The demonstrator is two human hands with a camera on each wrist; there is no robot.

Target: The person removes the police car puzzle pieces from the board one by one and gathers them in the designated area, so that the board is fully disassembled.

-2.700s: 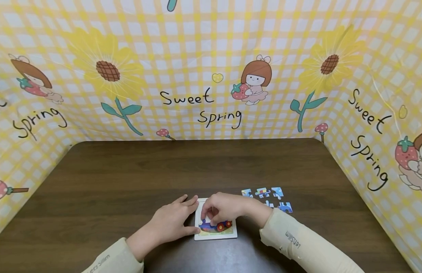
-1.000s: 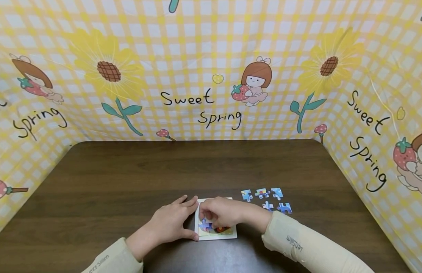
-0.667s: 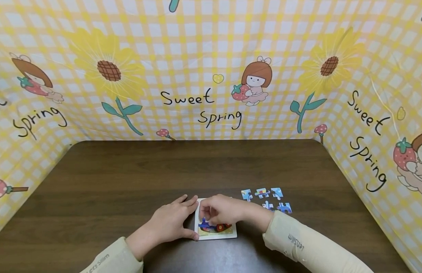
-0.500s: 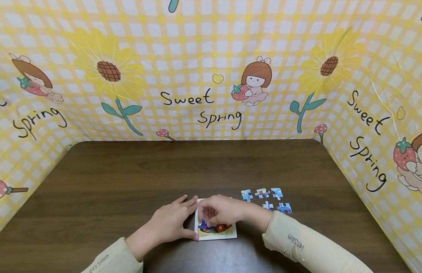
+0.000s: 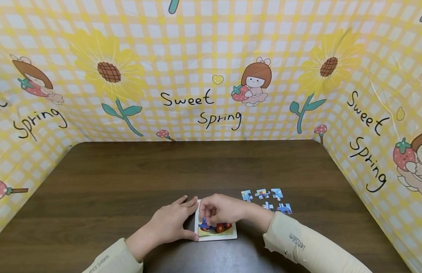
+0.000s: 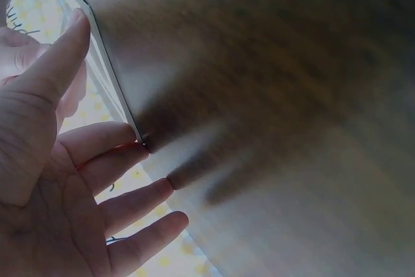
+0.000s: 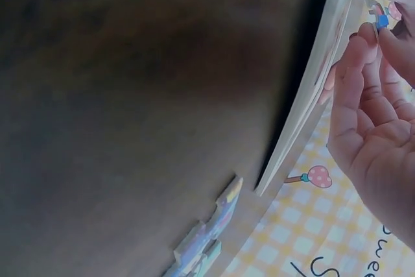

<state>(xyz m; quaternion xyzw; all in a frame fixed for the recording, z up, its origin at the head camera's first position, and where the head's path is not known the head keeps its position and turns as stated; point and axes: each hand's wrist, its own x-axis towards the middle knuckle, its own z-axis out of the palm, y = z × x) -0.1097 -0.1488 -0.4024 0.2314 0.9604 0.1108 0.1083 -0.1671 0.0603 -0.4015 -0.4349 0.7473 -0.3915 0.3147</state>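
Two sleeves (image 5: 289, 242) "…Slim" | backdrop (image 5: 194, 81) "Sweet Spring" | right fingers (image 7: 351, 72) pinch puzzle piece (image 7: 382, 21)

A yellow-checked, sunflower-printed cloth (image 5: 190, 57) hangs behind a brown table (image 5: 156, 167).

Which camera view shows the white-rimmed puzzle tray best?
The head view: it looks down on the puzzle tray and its train picture, though the right hand covers part. Both wrist views show the tray only at a steep slant, mostly its edge, the picture unreadable.
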